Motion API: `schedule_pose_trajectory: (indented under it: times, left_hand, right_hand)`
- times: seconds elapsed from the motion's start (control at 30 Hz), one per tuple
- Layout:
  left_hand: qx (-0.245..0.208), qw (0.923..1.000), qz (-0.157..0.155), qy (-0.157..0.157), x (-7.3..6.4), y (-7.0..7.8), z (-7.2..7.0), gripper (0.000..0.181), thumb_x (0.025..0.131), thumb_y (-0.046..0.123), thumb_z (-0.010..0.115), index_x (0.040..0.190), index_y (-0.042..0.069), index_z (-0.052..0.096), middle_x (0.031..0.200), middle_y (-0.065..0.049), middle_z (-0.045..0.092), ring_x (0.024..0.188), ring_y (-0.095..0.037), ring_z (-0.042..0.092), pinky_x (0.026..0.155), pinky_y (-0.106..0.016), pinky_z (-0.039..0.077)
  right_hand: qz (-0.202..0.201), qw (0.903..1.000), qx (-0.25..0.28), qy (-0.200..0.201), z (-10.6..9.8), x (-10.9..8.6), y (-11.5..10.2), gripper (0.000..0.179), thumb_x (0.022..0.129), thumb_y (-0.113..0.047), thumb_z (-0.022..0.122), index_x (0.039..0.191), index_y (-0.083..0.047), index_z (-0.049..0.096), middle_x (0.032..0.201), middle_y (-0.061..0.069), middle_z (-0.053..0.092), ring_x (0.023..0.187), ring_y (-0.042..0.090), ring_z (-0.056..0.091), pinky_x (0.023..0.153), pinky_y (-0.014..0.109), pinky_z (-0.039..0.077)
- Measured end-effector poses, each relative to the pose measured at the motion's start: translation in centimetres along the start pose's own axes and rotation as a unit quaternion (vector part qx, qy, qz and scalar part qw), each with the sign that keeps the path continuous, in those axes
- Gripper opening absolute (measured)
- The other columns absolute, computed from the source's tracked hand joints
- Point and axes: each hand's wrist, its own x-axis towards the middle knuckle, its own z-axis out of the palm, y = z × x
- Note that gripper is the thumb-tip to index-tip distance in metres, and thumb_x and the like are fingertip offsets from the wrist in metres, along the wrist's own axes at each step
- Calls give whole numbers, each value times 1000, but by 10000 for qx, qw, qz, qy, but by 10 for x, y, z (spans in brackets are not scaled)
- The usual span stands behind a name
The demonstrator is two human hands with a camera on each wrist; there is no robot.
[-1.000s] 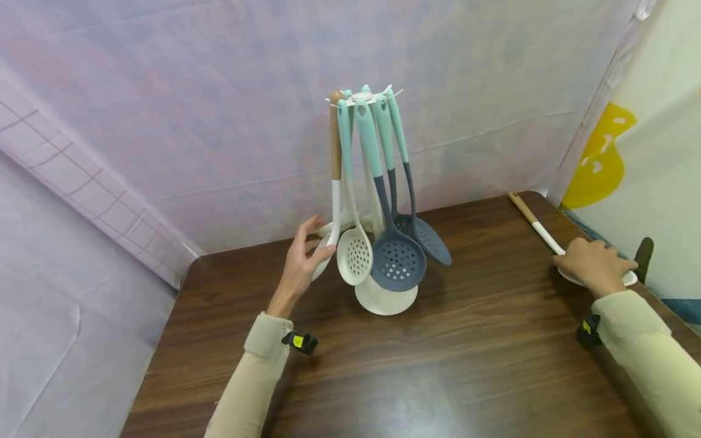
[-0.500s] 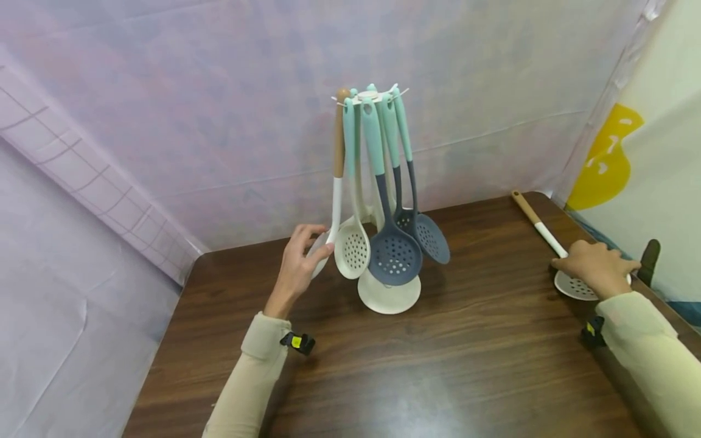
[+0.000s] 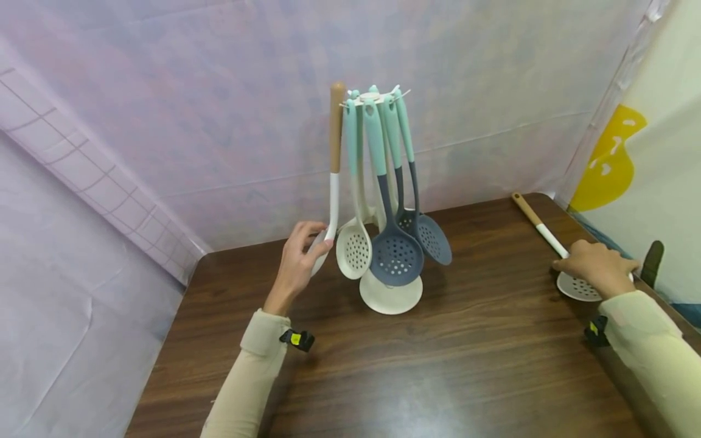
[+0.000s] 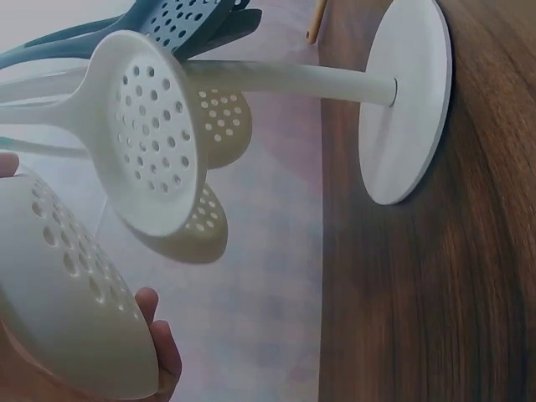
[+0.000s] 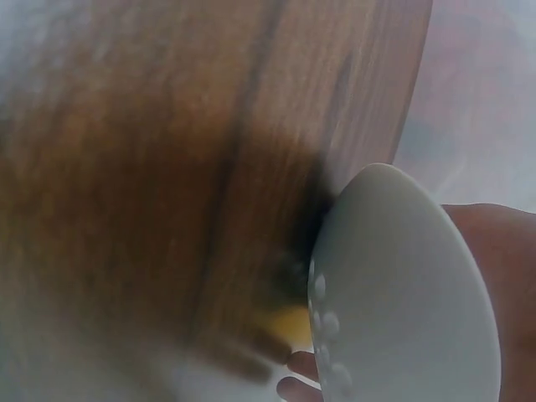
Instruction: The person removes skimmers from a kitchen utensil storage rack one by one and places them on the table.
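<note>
My left hand (image 3: 296, 260) grips a white perforated skimmer (image 3: 334, 194) by its head, thumb on the near side and fingers behind. Its wooden handle points up, just left of the utensil rack's top. In the left wrist view the holed bowl of this skimmer (image 4: 71, 293) fills the lower left. At the table's right edge my right hand (image 3: 597, 266) holds the head of a second wood-handled white skimmer (image 3: 552, 240), whose handle lies toward the back corner. The right wrist view shows that skimmer's bowl (image 5: 406, 293) close up, with fingertips (image 5: 300, 389) behind it.
A white utensil rack (image 3: 391, 299) stands mid-table. From it hang several mint-handled tools, among them a white skimmer (image 3: 353, 252) and a dark grey skimmer (image 3: 397, 261). A patterned cloth (image 3: 263, 121) rises behind the brown table (image 3: 465, 340).
The left skimmer's handle has shifted left and up, away from the rack's hook. At the right, the second skimmer's head has turned, showing its holes. Both hands keep their grip.
</note>
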Motion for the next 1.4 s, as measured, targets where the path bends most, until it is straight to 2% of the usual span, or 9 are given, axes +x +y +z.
schedule_pose_trajectory:
  times: [0.27, 0.5, 0.6, 0.67, 0.77, 0.83, 0.9, 1.17, 1.4]
  left_hand:
    - [222, 9996, -195, 18, -12, -6, -20, 38, 99, 35, 63, 133, 18, 64, 137, -8, 57, 119, -36, 65, 91, -55, 54]
    - [635, 9972, -305, 244, -34, -21, -50, 40, 103, 32, 61, 138, 15, 64, 137, -14, 59, 112, -31, 59, 87, -47, 48]
    - [951, 9930, -486, 499, -46, -30, -64, 42, 102, 34, 64, 138, 13, 64, 135, -16, 59, 110, -33, 59, 87, -51, 49]
    - [1233, 9885, -666, 563, -55, -37, -73, 44, 101, 37, 65, 137, 12, 63, 135, -18, 58, 111, -36, 59, 89, -54, 48]
    - [1893, 9764, -926, 469, -71, -46, -88, 49, 101, 44, 62, 138, 12, 60, 134, -20, 57, 110, -40, 60, 87, -58, 48]
    - [2380, 9645, -1105, 307, -82, -51, -97, 52, 102, 49, 59, 138, 13, 59, 132, -21, 58, 109, -42, 61, 84, -60, 48]
    - [2822, 9505, -1290, 155, -93, -56, -106, 54, 103, 54, 54, 139, 13, 57, 130, -23, 59, 107, -45, 62, 81, -63, 49]
    - [3757, 9019, -2107, -309, -117, -74, -126, 62, 103, 59, 44, 139, 10, 55, 122, -30, 61, 100, -55, 63, 68, -64, 50]
    - [4044, 8693, -2804, -461, -131, -85, -135, 67, 103, 58, 39, 143, 6, 53, 126, -38, 61, 100, -64, 60, 64, -65, 50]
  right_hand:
    - [-35, 9993, 121, 354, -2, -2, -6, 68, 90, -48, 69, 109, 17, 59, 114, 57, 48, 103, 80, 42, 82, 94, 23]
    - [-429, 9924, 168, 1145, -8, -2, -25, 44, 95, -35, 61, 85, 8, 61, 106, 54, 50, 103, 83, 37, 84, 99, 7]
    - [-674, 9852, 180, 1563, -13, -2, -39, 41, 98, -32, 58, 97, 9, 63, 110, 50, 54, 104, 78, 41, 85, 99, 8]
    - [-875, 9807, 219, 1734, -16, -3, -52, 44, 99, -34, 57, 112, 7, 64, 114, 45, 58, 102, 72, 49, 84, 94, 22]
    - [-1200, 9753, 370, 1818, -19, -4, -74, 45, 100, -39, 56, 122, -1, 67, 116, 34, 66, 94, 61, 59, 70, 75, 44]
    - [-1372, 9721, 557, 1819, -21, -7, -90, 44, 100, -41, 55, 122, -7, 70, 116, 27, 71, 90, 54, 63, 58, 59, 45]
    - [-1579, 9676, 817, 1791, -22, -10, -107, 42, 100, -43, 55, 120, -10, 72, 117, 22, 73, 91, 50, 66, 56, 51, 46]
    - [-3036, 9237, 1819, 1468, -24, -25, -163, 39, 105, -39, 57, 130, -11, 68, 124, 20, 73, 107, 40, 69, 83, 50, 53]
    - [-3837, 8887, 2299, 1007, -11, -29, -201, 45, 106, -31, 59, 147, -11, 55, 138, 18, 63, 124, 37, 62, 100, 59, 51]
